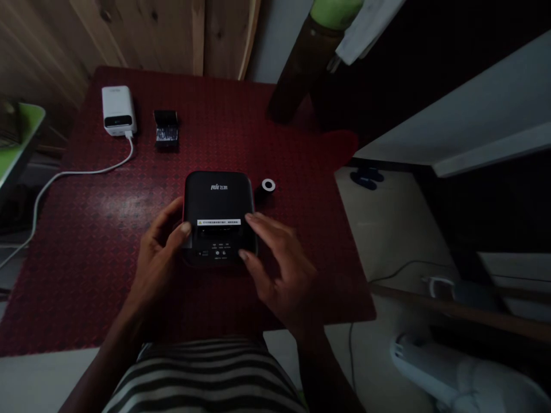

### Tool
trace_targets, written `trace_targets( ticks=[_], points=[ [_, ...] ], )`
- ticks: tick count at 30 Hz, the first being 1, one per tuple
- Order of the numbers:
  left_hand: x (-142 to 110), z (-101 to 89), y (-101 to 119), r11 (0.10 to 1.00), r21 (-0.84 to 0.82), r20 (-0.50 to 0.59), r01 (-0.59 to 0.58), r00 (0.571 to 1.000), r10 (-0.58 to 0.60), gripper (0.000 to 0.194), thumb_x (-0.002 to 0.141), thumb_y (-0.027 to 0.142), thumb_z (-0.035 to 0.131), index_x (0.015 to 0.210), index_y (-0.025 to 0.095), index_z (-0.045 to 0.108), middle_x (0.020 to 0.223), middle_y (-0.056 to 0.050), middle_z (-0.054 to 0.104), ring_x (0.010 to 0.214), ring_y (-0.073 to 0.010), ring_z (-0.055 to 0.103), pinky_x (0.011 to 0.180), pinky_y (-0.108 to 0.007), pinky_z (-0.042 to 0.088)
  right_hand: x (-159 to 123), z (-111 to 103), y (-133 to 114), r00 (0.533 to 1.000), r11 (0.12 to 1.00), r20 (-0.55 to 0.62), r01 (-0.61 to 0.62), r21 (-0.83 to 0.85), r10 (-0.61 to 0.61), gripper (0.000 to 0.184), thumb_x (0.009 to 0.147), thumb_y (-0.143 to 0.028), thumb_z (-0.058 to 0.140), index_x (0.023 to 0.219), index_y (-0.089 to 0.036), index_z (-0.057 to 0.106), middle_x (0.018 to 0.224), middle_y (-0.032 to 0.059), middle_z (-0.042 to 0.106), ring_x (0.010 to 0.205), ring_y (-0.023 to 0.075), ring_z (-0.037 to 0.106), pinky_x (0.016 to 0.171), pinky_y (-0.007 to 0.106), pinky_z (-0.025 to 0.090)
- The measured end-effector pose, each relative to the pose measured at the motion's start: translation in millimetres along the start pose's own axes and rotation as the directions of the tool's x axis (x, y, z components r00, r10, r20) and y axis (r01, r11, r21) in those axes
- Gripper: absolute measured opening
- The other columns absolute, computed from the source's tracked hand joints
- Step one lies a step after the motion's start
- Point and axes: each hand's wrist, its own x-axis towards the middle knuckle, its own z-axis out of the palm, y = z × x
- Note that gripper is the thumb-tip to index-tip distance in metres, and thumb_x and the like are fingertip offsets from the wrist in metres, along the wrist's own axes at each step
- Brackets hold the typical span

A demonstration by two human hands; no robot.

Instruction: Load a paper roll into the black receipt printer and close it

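Note:
A black portable label printer [219, 203] lies on the red table, its slot and marked buttons facing up. A white warning strip crosses its top above the slot. My left hand [161, 244] grips the printer's left side, with the thumb on the near left edge and the fingers around the side. On the opposite side my right hand [282, 261] holds the right edge, thumb and index fingertip touching the casing. Just right of the printer stands a small roll [268, 185] with a white ring-shaped end, its body in shadow.
A white power bank [118, 109] with a white cable [86, 172] sits at the back left of the red table [107, 229]. Beside it is a small black ribbon-like piece [166, 129]. A tall dark cylinder [297, 69] with a green top stands at the back right.

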Motion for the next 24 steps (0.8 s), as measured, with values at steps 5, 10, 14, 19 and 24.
trace_targets(
  ticks=[5,10,14,19,24],
  points=[
    [-11.0,-4.6,2.4,1.000,0.016,-0.006,-0.015,1.000,0.015,0.055,0.093,0.040,0.087,0.146,0.034,0.076,0.149,-0.005,0.077,0.136,-0.0326,0.074,0.105,-0.040,0.066,-31.1,1.3,7.1,0.969,0.976,-0.118,-0.214,0.029,0.216,0.029,0.110,-0.026,0.067,0.138,-0.026,0.070,0.122,0.0086,0.084,0.103,0.0236,0.082,0.091,0.043,0.071],
    [-9.1,-6.1,3.9,0.998,0.054,0.007,-0.043,0.999,0.043,0.047,0.094,0.037,0.083,0.141,0.034,0.079,0.147,-0.004,0.077,0.133,-0.0308,0.074,0.104,-0.037,0.065,-52.9,19.1,7.7,0.951,0.952,-0.072,-0.297,0.074,0.302,0.036,0.112,-0.040,0.063,0.143,-0.022,0.068,0.123,0.0110,0.084,0.102,0.0246,0.082,0.088,0.040,0.071],
    [-6.0,-8.1,2.9,0.996,0.081,0.003,-0.033,0.999,0.033,0.051,0.092,0.033,0.079,0.143,0.033,0.078,0.144,-0.005,0.078,0.132,-0.0331,0.074,0.102,-0.040,0.066,-52.6,24.8,8.8,0.958,0.959,-0.073,-0.270,0.093,0.276,0.038,0.112,-0.043,0.063,0.145,-0.023,0.066,0.128,0.0132,0.082,0.115,0.0280,0.081,0.095,0.044,0.071],
    [-4.7,-9.8,1.6,0.993,0.118,0.003,-0.028,1.000,0.028,0.052,0.092,0.030,0.075,0.144,0.034,0.077,0.143,-0.004,0.078,0.132,-0.0319,0.073,0.103,-0.040,0.065,-48.7,20.7,14.8,0.964,0.957,-0.021,-0.262,0.126,0.266,0.039,0.112,-0.044,0.065,0.143,-0.022,0.066,0.127,0.0129,0.082,0.114,0.0270,0.081,0.095,0.043,0.070],
    [-7.1,-8.7,3.3,0.995,0.102,0.012,-0.023,1.000,0.021,0.051,0.096,0.036,0.078,0.147,0.034,0.075,0.146,-0.005,0.077,0.135,-0.0344,0.072,0.106,-0.043,0.065,-46.9,19.7,18.3,0.962,0.953,0.015,-0.272,0.135,0.273,0.038,0.112,-0.047,0.064,0.141,-0.022,0.066,0.122,0.0120,0.082,0.109,0.0276,0.082,0.092,0.043,0.070]
  ],
)
